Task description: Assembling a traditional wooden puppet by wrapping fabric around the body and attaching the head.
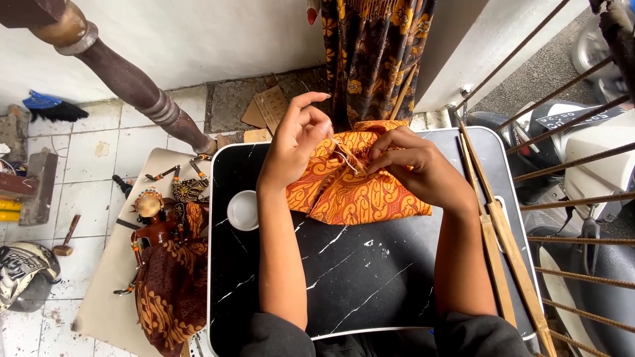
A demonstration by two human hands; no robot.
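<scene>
Two hands — left hand (pixel 301 142), right hand (pixel 413 165) — pinching one orange batik cloth (pixel 360 192).

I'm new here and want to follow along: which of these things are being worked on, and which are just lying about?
In use:
- orange batik cloth, pinched by the left hand and the right hand
- pale thread between the hands
- black marble-look table under the cloth

Lying about:
- white round lid
- puppet in brown batik
- wooden sticks
- helmet
- small hammer

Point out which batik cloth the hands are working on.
The bright orange cloth on the black tray, pinched by both the left hand and right hand; the others are dark brown.
</scene>
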